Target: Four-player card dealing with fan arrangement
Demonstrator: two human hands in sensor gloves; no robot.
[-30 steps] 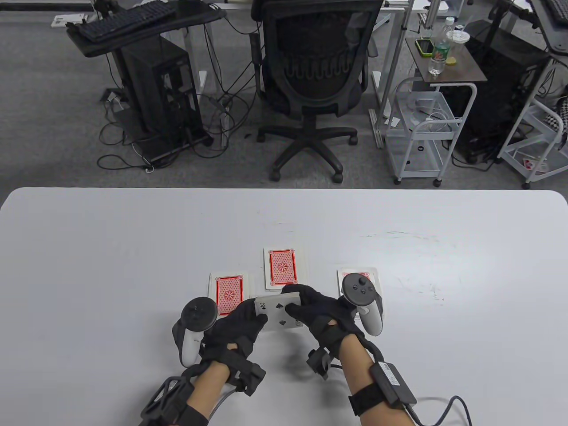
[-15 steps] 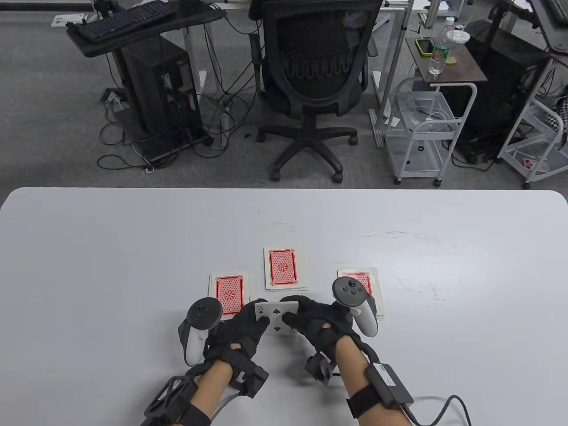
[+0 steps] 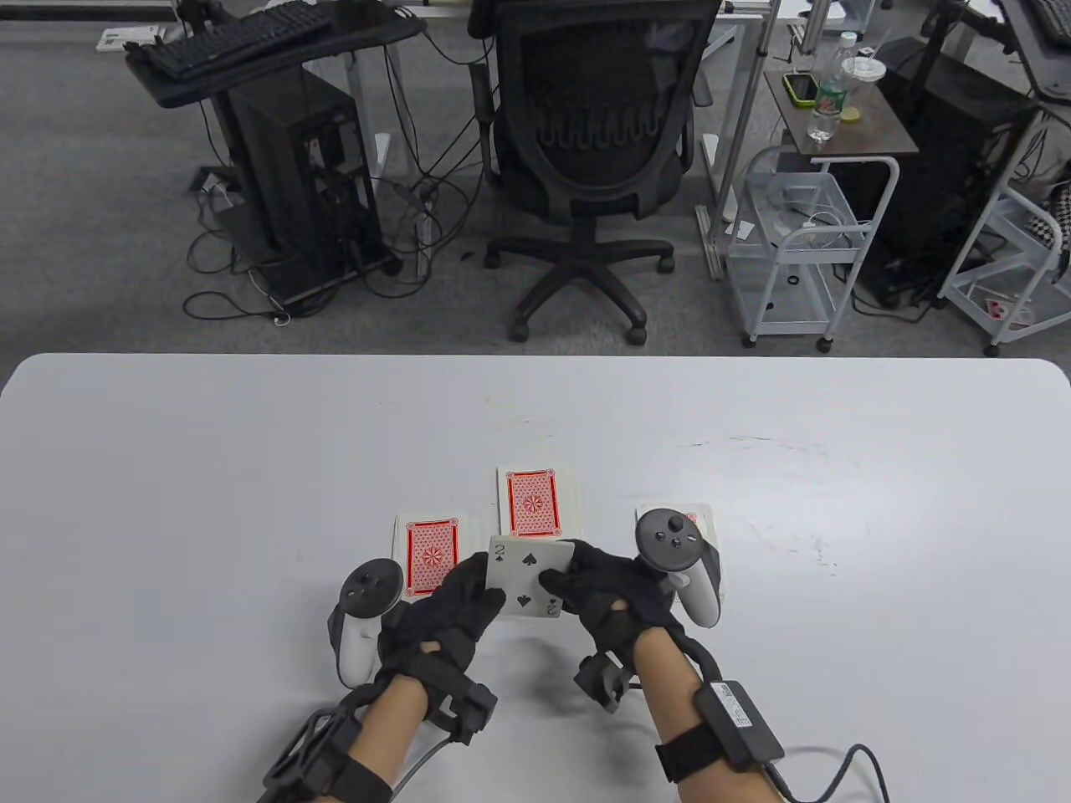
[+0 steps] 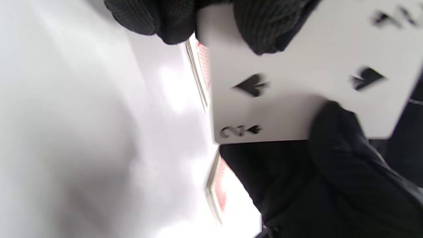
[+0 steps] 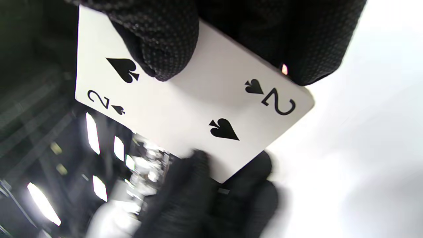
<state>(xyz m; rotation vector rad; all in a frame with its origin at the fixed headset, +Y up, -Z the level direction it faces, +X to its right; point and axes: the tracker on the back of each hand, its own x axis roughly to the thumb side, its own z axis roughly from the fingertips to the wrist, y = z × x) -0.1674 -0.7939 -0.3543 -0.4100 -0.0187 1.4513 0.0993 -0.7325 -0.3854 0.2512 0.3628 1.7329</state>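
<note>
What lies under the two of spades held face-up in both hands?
Under the two of spades, both hands hold it from the sides. In the left wrist view, red-backed card edges peek out beneath. How many cards sit beneath is hidden.

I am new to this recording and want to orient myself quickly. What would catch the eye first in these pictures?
First, the face-up two of spades, held just above the table's near edge between the left hand and the right hand, both in black gloves. Behind it, three red-backed card piles lie face down on the white table: left pile, middle pile, and right pile, partly hidden by a tracker.
</note>
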